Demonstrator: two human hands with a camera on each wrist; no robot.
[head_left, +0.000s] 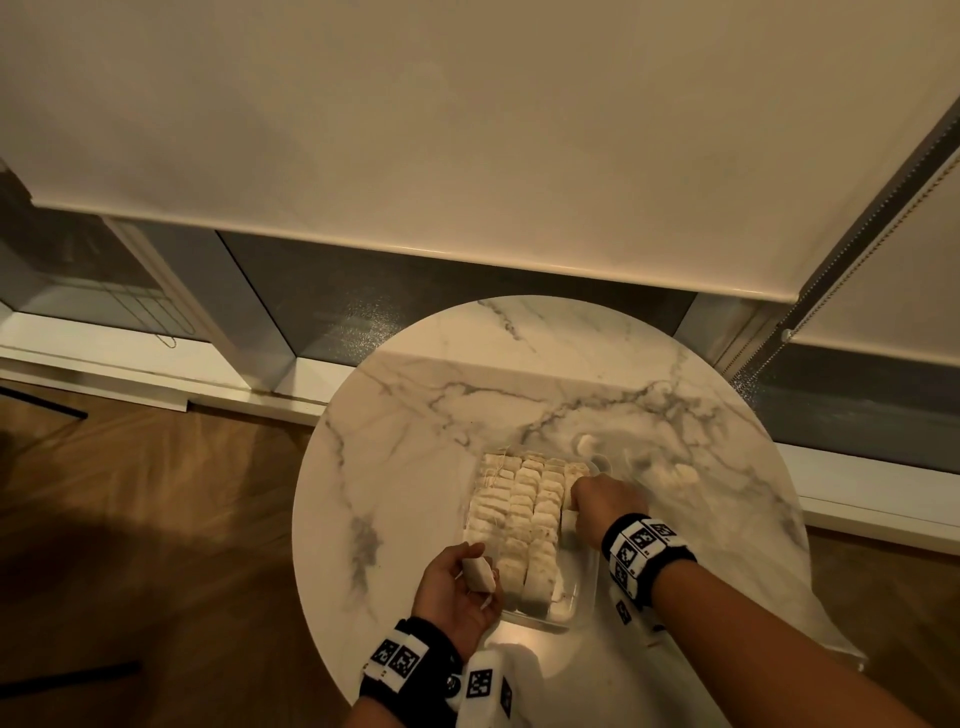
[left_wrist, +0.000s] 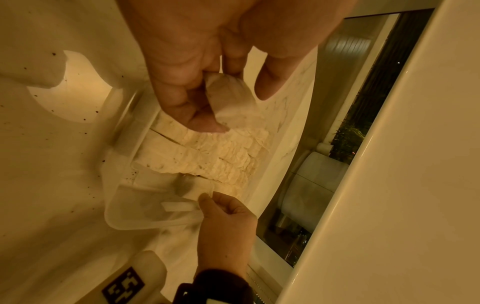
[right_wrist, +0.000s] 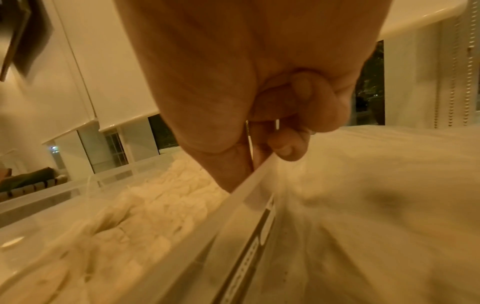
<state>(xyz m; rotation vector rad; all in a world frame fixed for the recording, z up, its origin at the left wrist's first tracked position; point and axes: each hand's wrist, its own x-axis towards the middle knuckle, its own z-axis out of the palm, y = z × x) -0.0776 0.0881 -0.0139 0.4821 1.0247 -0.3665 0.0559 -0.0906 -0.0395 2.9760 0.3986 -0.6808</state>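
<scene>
Your left hand (head_left: 457, 587) pinches a pale square paper tea bag (head_left: 479, 574) just beside the clear rectangular plastic container (head_left: 566, 610) of packed bags (head_left: 524, 499). Your right hand (head_left: 608, 506) pinches its right rim. Pull that rim hard and the light container could tip, spilling them.

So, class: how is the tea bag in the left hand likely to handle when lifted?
Probably very light: the left hand holds the tea bag between thumb and fingers alone. Likely soft and crushable, since its paper looks creased. Being flat, it should not roll.
</scene>
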